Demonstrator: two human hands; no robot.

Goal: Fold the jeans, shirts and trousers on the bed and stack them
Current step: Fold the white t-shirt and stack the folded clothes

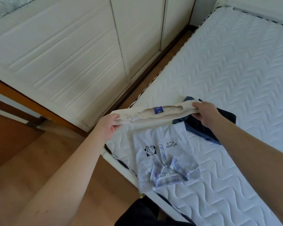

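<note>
I hold a folded cream garment (153,115) with a blue label stretched level between both hands, above the near corner of the bed. My left hand (107,126) grips its left end and my right hand (204,111) grips its right end. Below it, a folded white polo shirt (163,154) with a plaid collar and a small cartoon print lies flat on the white quilted mattress (235,70). A dark blue garment (201,128) lies crumpled beyond the shirt, partly hidden by my right hand and forearm.
White wardrobe doors (64,54) run along the left, with a narrow strip of wooden floor (153,66) between them and the bed. More wooden floor (31,160) lies at the lower left. The mattress stretches away to the upper right.
</note>
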